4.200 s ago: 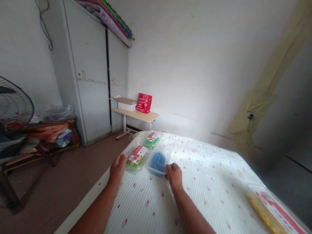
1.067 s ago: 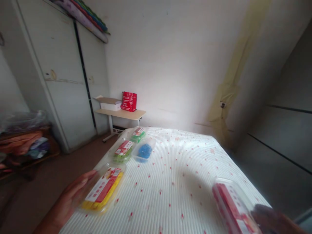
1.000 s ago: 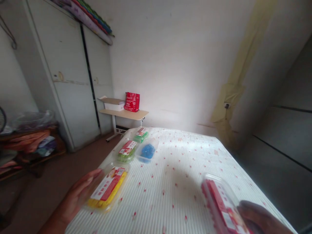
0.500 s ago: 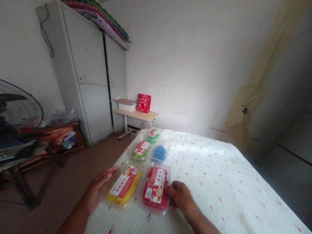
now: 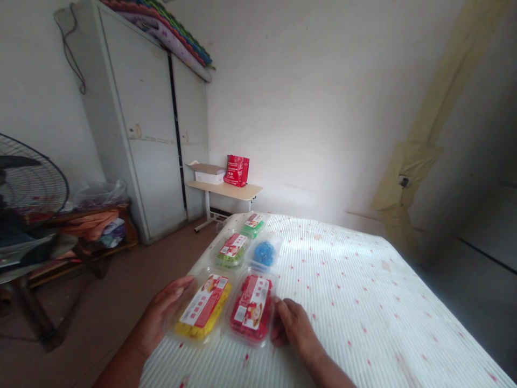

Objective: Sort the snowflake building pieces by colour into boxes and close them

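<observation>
Close in front of me, a clear plastic box of yellow pieces point(image 5: 204, 307) lies at the bed's left side, a red-and-white label on its lid. My left hand point(image 5: 163, 310) rests along its left side, fingers stretched out. Right beside it lies a similar clear plastic box of red pieces point(image 5: 251, 308). The curled fingers and thumb of my right hand point(image 5: 293, 326) grip this box's right edge; some fingertips are hidden. Farther back are a box of light green pieces point(image 5: 231, 249), a box with blue contents point(image 5: 264, 253) and a box of green pieces point(image 5: 253, 225).
The boxes lie on a white ribbed cover point(image 5: 343, 291) with small red marks. Beyond the bed, a small table point(image 5: 242, 190) bears a white carton point(image 5: 210, 175) and a red bag point(image 5: 236, 171). At left stand a fan point(image 5: 30, 178) and a grey cabinet point(image 5: 141, 124).
The box of red pieces has shifted slightly left and away from me, nearer the yellow one, with my right hand following at its edge. My left hand stays by the yellow box.
</observation>
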Motion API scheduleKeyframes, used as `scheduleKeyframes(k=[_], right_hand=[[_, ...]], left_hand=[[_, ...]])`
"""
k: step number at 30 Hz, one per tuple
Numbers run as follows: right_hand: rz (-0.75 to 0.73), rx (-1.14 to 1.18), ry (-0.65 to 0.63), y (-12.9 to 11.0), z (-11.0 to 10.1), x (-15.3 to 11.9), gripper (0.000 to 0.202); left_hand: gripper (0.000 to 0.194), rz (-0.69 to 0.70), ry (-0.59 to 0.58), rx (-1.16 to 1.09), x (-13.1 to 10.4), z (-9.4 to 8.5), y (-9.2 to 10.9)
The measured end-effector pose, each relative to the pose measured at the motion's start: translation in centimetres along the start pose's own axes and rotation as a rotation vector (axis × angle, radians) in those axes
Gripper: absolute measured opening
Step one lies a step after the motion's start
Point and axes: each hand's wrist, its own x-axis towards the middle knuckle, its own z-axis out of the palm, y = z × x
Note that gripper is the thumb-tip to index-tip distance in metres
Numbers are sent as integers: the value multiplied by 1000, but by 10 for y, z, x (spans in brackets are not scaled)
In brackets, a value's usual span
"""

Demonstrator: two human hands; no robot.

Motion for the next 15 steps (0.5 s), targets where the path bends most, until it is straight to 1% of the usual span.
scheduleKeyframes(k=[3, 4, 6, 9, 14, 15], right_hand=[[-59, 54, 28, 6, -17, -12, 56], [-96, 39, 43, 8, -25, -17, 54], [-175, -62, 93, 12, -45, -28, 51], [-231, -254, 216, 17, -81, -45, 48], [-205, -414, 446, 32, -153, -70, 44], [-203, -446, 508, 36, -168, -75, 45]], left_hand=[[40, 8, 1, -27, 0, -1, 2], [41, 10, 6, -39, 0, -2, 3], [44, 13, 12, -68, -1, -4, 5], [47, 22, 18, -73, -1, -6, 7], [44, 25, 16, 0, -2, -4, 7], [44, 25, 18, 4, -2, -3, 7]])
